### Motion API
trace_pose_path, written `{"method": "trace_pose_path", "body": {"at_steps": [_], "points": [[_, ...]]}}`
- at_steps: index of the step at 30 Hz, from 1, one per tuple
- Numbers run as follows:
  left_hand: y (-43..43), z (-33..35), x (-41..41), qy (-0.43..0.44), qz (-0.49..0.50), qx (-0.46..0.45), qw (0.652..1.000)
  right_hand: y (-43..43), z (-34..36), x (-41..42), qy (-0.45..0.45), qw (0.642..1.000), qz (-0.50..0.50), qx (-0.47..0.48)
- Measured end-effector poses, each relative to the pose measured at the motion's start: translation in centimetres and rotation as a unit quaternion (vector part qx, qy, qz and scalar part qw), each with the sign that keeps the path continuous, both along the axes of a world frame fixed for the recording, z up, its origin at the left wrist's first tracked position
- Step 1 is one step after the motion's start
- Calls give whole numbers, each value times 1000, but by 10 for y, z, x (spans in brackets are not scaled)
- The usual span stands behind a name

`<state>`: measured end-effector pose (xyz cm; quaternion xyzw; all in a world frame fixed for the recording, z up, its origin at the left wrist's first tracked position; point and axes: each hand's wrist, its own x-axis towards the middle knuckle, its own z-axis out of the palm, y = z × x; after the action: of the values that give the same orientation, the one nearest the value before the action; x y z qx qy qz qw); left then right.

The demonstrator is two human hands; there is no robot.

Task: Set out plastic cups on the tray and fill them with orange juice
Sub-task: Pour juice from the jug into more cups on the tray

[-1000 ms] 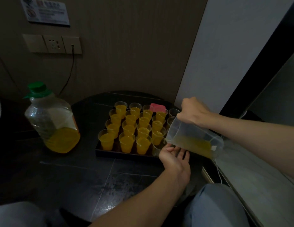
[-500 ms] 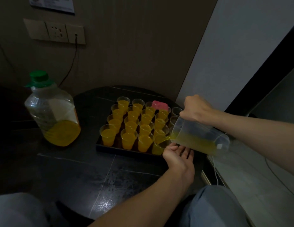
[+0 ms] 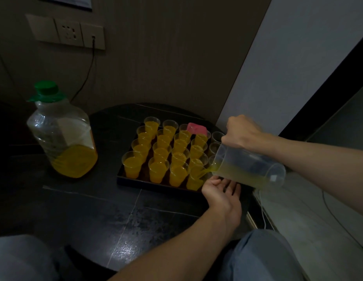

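A dark tray on the black table holds several clear plastic cups filled with orange juice. My right hand grips a clear pitcher, tilted left, and juice runs from its spout into the front-right cup. Three empty cups stand along the tray's right side, partly hidden by the pitcher. My left hand rests palm up at the tray's front right corner, under the pitcher, fingers apart and holding nothing.
A large clear bottle with a green cap and some juice stands left of the tray. A pink object lies on the back cups. A wall socket with a plugged cable is behind. My knees are near the table's front edge.
The pitcher has tipped further and juice now pours into the front-right cup, which has filled. My left hand stays under the pitcher.
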<state>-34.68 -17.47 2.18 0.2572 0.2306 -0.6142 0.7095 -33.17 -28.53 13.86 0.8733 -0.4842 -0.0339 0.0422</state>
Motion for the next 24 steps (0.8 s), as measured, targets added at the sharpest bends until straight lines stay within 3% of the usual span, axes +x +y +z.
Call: {"method": "trace_pose_path", "body": {"at_steps": [24], "points": [[4,-2,9,21,16,-14,1000,8,-3,26,47,998,38,-21]]}}
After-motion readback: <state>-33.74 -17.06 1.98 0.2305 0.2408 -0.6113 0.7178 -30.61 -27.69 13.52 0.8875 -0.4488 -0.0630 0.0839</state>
